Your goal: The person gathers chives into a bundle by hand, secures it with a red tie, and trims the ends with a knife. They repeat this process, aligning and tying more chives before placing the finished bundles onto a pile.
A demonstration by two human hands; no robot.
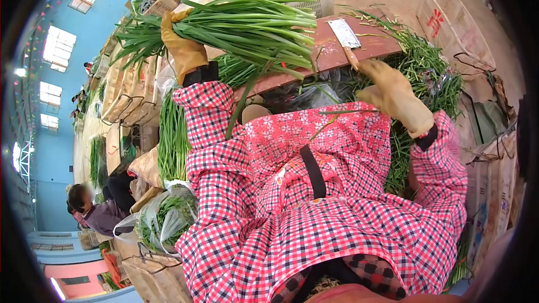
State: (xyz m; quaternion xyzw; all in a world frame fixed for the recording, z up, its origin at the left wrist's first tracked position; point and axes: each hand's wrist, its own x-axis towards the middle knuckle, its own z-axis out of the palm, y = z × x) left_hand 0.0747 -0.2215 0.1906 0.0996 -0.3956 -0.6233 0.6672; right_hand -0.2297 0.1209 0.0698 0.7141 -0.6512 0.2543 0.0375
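Note:
My left hand [182, 45], in a tan glove, is closed around a thick bunch of garlic chives [252, 25]. The darker leaf tips hang to the left and the paler cut ends point right, over a red board [314, 39]. A cleaver [345, 36] lies flat on the board with its wooden handle towards me. My right hand [393, 92], also gloved, is beside the end of that handle, its thumb apart from the fingers. No grip on the handle shows. Beneath the held bunch lie more chives [236, 70].
Cut green trimmings [432, 73] are heaped right of the board. A white crate [457, 22] stands at the upper right. Wooden crates [135, 87] and a long bundle of greens [174, 137] are on the left. Another person [106, 213] sits at the lower left.

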